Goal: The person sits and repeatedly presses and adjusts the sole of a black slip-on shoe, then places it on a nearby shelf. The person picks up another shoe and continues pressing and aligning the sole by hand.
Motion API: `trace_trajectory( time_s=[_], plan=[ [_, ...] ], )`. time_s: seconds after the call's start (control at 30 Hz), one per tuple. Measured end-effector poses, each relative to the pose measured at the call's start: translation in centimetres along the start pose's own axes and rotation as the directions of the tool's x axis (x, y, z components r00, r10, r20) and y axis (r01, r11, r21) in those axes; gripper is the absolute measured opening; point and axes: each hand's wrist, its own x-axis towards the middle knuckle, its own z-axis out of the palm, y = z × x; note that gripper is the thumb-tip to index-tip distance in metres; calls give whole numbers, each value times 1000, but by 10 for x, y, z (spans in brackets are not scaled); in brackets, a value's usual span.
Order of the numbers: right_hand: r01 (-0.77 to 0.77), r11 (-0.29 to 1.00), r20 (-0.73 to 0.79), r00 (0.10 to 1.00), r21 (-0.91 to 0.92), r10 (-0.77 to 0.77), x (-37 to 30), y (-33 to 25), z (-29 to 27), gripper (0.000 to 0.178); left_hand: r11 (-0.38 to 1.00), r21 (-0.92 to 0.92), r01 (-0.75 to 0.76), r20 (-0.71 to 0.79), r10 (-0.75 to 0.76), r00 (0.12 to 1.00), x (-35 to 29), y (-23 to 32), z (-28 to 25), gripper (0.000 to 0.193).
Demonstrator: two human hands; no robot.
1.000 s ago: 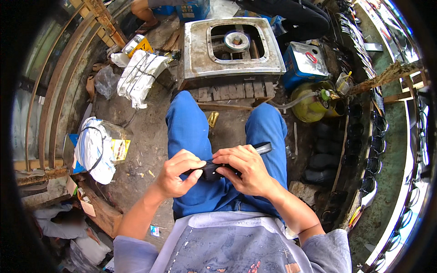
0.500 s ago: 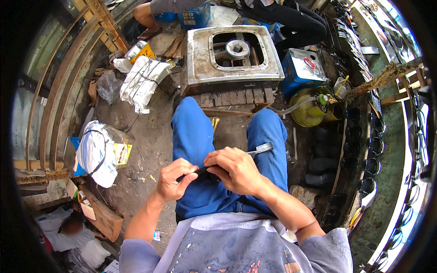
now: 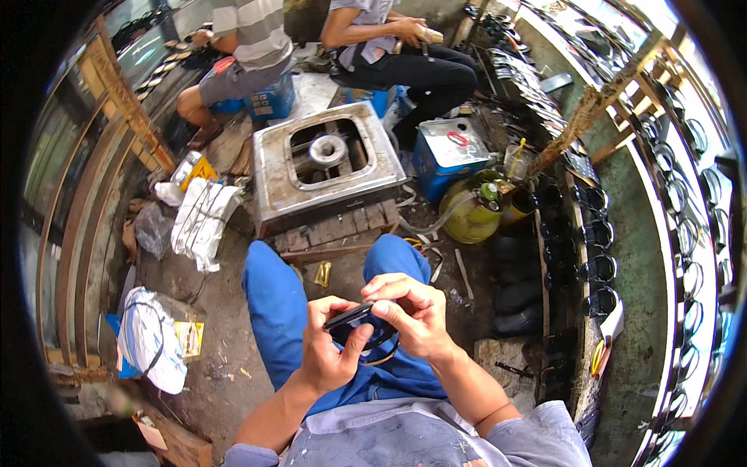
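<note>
Compared with the frame half a second earlier, your view has shifted: the metal box [image 3: 342, 191] with the round ring in its opening now sits lower and farther left, and two co-workers, one in a striped shirt [image 3: 253, 35] and one in dark trousers [image 3: 397, 71], show at the top with their upper bodies in sight. The grey strap end that projected over your right knee no longer shows there, and the black piece [image 3: 348, 317], then largely covered by your fingers, is turned so that more of it is visible. It lies at lower centre, above your blue trousers [image 3: 278, 311], tilted with its right end higher, between your two hands. Your left hand [image 3: 333, 344] is closed about its left part, thumb in front; your right hand [image 3: 411, 317] pinches its upper right end between thumb and fingers. A thin curved band [image 3: 381, 359] hangs just below your right hand; whether it joins the piece cannot be told.
</note>
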Motion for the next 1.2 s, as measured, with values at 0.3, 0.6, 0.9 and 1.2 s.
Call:
trace_trajectory(
  time_s=[0.3,0.6,0.9,1.2],
  plan=[
    [40,999,22,999,-7,-40,-2,-19,-5,13,989,136,55,55,-63,997,13,16,8,39],
    [41,982,216,973,184,-81,24,-3,48,14,900,433,-46,51,27,998,14,52,-68,54],
    [-98,970,259,965,223,37,22,6,56,12,910,405,92,-13,-95,995,5,44,-68,56],
    [14,1000,239,971,12,-16,28,-4,53,14,910,409,66,32,-86,996,10,38,-60,57]
  ],
)
